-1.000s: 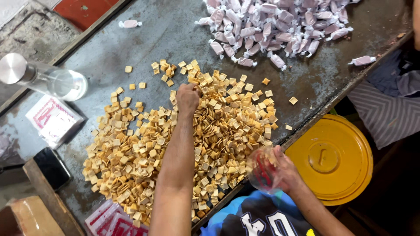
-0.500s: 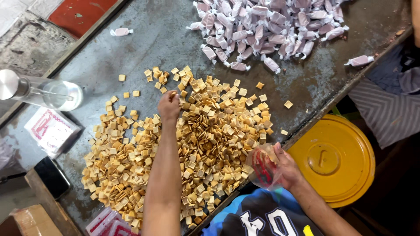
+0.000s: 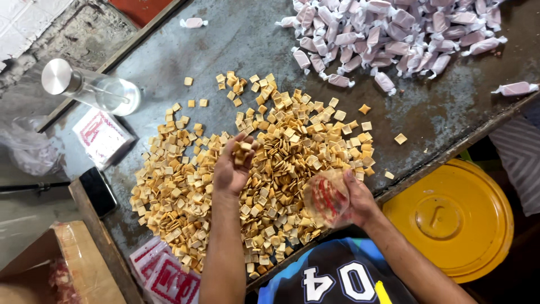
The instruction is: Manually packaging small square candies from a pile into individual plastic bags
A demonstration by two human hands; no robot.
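A wide heap of small square tan crackers [image 3: 292,152] covers the grey metal table [image 3: 225,56]. My left hand [image 3: 232,169] is lifted over the heap's middle, palm up, fingers curled on a few crackers [image 3: 243,151]. My right hand [image 3: 354,197] is at the table's near edge, gripping a small clear plastic bag with red print [image 3: 325,197], its mouth turned toward the heap.
A pile of wrapped pink-white packets [image 3: 388,34] lies at the far right, with strays [image 3: 194,22] [image 3: 516,88]. A clear bottle with a metal cap [image 3: 90,87] and red-printed wrappers [image 3: 101,135] sit left. A yellow bucket lid [image 3: 450,217], a phone [image 3: 98,191] and a cardboard box [image 3: 50,264] are nearby.
My left hand has pulled back from the far side of the heap toward me and turned palm up with crackers in it. The right hand with the bag has barely moved.
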